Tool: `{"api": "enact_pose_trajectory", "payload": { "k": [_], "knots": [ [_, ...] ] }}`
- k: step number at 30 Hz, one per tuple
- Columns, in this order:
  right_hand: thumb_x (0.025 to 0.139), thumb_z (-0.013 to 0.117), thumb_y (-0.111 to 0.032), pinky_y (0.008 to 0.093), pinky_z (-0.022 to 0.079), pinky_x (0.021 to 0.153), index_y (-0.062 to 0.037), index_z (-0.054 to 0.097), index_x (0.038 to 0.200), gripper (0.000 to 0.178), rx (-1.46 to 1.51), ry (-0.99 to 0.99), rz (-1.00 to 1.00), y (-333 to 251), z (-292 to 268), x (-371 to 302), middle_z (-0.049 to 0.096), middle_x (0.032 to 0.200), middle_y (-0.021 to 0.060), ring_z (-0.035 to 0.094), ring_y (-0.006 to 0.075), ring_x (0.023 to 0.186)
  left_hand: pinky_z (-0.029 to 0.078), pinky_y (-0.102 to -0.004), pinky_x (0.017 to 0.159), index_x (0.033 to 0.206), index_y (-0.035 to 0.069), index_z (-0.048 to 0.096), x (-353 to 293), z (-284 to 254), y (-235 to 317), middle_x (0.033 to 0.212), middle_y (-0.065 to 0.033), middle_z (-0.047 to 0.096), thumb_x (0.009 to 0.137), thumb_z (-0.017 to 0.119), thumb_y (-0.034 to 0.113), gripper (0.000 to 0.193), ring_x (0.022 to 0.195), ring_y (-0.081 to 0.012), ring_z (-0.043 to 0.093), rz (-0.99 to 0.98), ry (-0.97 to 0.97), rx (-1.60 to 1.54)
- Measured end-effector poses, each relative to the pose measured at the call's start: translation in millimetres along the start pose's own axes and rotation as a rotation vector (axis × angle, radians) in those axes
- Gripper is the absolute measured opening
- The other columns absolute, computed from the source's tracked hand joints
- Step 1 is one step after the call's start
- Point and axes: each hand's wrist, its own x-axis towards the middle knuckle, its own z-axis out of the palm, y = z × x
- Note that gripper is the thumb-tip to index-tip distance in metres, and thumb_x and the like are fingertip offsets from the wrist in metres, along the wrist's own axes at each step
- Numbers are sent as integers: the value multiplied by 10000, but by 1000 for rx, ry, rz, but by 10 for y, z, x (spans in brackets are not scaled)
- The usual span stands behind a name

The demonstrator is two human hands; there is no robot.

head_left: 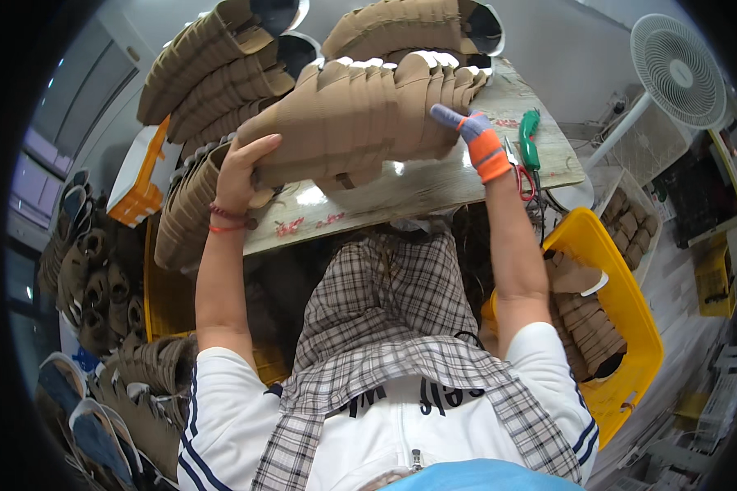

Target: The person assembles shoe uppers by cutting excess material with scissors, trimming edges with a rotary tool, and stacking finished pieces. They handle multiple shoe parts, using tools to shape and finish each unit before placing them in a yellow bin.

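Observation:
A long nested stack of brown shoe uppers [336,123] lies across the near part of the table, held between my two hands. My bare left hand [247,168] clasps its left end, with the thumb lying over the front face. At the right end, my right hand [477,143] wears a grey and orange glove and presses the stack, fingers partly hidden behind it. Near my right wrist lie red-handled scissors [526,182] and a green corded hand tool [530,141]. More stacked brown uppers [209,69] with white edges are piled behind, at the left.
The marbled table [368,198] has an edge close to my body. On the right stand a yellow crate [643,344] holding brown pieces and a white fan [677,72]. Several heaps of uppers [98,286] and an orange-and-white box [135,176] are on the left.

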Motion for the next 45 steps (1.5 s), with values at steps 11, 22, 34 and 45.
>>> {"api": "enact_pose_trajectory", "payload": {
  "k": [11, 22, 34, 45],
  "knots": [
    [619, 755, 8, 321, 467, 894, 13, 552, 1177, 594, -133, -302, 208, -826, 872, -2273, 616, 1123, 75, 575, 187, 1049, 416, -319, 941, 1284, -65, 444, -2036, -216, 109, 1202, -115, 569, 679, 715, 127, 690, 1084, -211, 546, -478, -105, -878],
    [756, 663, -6, 312, 539, 786, 8, 653, 1032, 276, -275, -262, -296, -598, 992, -1556, 680, 969, 92, 657, 190, 872, 482, -270, 857, 1145, 1, 576, -1389, -45, -350, 1095, -38, 616, 964, 472, 256, 329, 1031, -100, 567, -8, 72, -518],
    [705, 741, -117, 329, 417, 994, -11, 375, 1342, 743, -546, -162, -460, -1151, 999, -2349, 497, 1301, 106, 520, 202, 1152, 456, -292, 895, 1138, -67, 557, -1596, -204, 90, 1131, -128, 607, 988, 370, 257, 403, 1062, -177, 576, 90, 180, -407],
    [640, 794, -3, 302, 510, 777, 29, 590, 1093, 497, -115, -36, 312, 493, 775, -3212, 664, 996, 88, 632, 164, 877, 478, -321, 871, 1225, -34, 498, -2888, 651, -128, 1066, -138, 629, 830, 673, 262, 524, 973, -206, 603, -1007, 243, -954]
  ]
}}
